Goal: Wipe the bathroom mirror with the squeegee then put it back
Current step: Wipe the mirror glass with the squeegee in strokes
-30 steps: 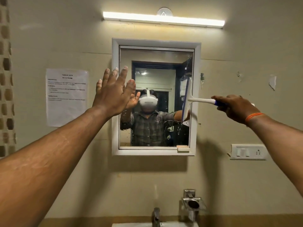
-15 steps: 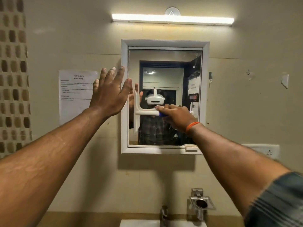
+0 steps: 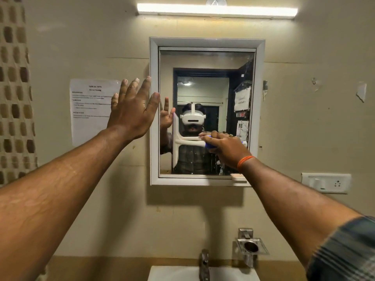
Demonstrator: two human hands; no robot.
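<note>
The white-framed bathroom mirror hangs on the beige wall ahead. My right hand grips the blue end of a white squeegee; its handle lies level and its blade stands upright against the glass near the mirror's left side. My left hand is open with fingers spread, flat against the wall at the mirror's left frame edge. The glass reflects a person wearing a white headset.
A tube light glows above the mirror. A printed sheet is taped to the wall at left. A switch plate sits at right. Below are a tap, a white basin and a metal holder.
My right hand has swept the squeegee from the mirror's right edge across the glass to its left side, then eased slightly right. My left hand has stayed open by the frame.
</note>
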